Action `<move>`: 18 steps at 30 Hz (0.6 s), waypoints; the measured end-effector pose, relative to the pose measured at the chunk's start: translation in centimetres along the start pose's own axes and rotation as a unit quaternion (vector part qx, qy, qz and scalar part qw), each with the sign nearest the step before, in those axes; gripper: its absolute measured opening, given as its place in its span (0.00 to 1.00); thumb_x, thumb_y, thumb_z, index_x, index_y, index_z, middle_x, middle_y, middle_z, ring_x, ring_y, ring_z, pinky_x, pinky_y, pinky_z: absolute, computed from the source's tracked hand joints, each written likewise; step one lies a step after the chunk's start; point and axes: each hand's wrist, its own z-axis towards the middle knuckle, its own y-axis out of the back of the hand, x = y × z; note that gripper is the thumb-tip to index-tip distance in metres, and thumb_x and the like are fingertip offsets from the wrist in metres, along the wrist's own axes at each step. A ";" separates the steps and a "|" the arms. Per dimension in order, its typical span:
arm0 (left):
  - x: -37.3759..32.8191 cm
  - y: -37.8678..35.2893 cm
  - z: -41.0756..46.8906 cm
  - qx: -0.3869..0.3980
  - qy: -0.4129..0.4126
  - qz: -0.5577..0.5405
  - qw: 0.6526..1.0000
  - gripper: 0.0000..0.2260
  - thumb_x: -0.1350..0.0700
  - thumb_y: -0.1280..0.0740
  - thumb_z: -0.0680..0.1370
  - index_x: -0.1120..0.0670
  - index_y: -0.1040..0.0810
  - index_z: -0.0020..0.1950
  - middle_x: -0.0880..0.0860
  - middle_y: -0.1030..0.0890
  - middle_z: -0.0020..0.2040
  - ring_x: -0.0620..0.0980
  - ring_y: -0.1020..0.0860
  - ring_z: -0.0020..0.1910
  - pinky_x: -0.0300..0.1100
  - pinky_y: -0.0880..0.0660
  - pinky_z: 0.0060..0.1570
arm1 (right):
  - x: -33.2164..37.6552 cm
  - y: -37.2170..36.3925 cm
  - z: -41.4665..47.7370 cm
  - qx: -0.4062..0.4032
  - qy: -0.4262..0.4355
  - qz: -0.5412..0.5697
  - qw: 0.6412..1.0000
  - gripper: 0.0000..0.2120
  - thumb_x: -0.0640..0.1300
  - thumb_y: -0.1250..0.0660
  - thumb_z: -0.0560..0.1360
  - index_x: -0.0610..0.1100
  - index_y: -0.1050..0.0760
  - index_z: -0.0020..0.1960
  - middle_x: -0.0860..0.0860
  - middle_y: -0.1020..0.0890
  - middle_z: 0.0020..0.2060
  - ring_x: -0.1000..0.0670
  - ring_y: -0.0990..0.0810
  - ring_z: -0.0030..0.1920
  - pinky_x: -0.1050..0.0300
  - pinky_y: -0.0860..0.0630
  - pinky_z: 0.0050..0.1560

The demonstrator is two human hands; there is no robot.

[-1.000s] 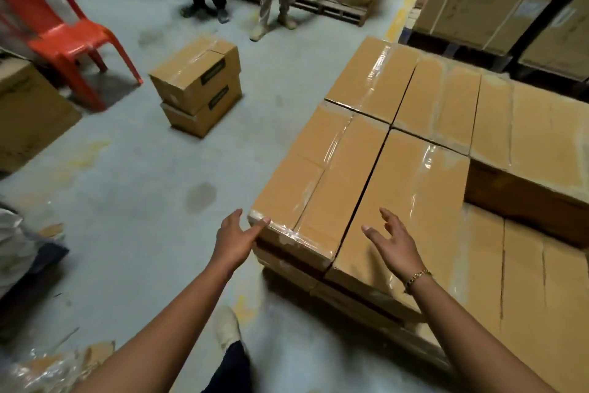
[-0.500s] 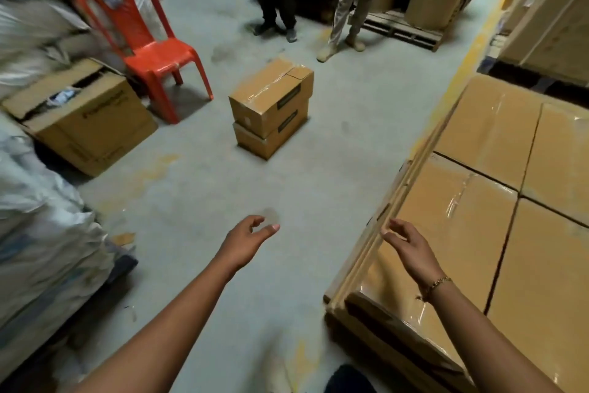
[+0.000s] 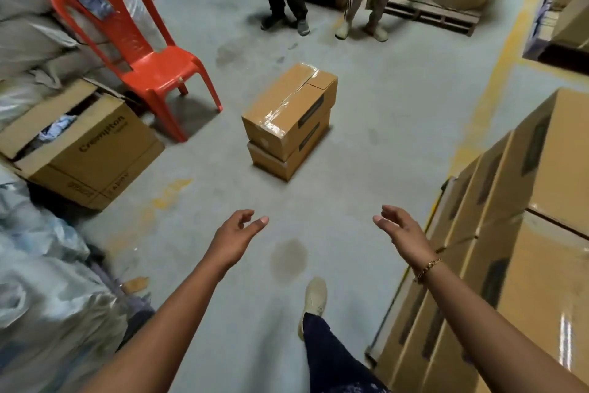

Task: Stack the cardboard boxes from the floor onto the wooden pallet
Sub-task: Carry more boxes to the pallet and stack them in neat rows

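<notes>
Ahead, boxes (image 3: 288, 115); L grip (image 3: 234, 238), R grip (image 3: 403, 233) loose.

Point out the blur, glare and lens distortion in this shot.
Head view: motion blur smears the white sacks at left and the red chair; glare streaks the stacked boxes at lower right; wide-angle bending curves the yellow floor line; the floor boxes, left hand and right hand look sharp.

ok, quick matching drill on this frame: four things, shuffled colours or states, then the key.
1. plastic chair
2. taped box
3. printed carton
4. right hand

A. flaps open
B. empty, fingers relaxed
C. red
D. stacked on the lower box

Pairs: 1-C; 2-D; 3-A; 4-B
</notes>
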 end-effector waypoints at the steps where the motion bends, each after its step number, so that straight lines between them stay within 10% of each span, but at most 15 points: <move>1: -0.9 0.5 2.1 0.001 0.005 0.003 1.000 0.26 0.39 0.29 0.78 0.49 0.24 0.72 0.49 0.24 0.71 0.49 0.26 0.70 0.45 0.30 0.65 | 1.0 -0.7 2.0 0.008 -0.008 -0.003 1.000 0.23 0.53 0.30 0.80 0.50 0.28 0.72 0.52 0.24 0.70 0.52 0.24 0.64 0.50 0.28 0.66; 18: -11.3 6.9 39.3 0.080 0.033 0.050 0.995 0.26 0.40 0.29 0.79 0.50 0.26 0.74 0.52 0.25 0.73 0.51 0.27 0.71 0.44 0.30 0.63 | 16.3 -14.0 33.2 0.044 -0.087 0.004 0.995 0.24 0.55 0.30 0.79 0.51 0.28 0.73 0.52 0.24 0.69 0.51 0.25 0.67 0.50 0.28 0.68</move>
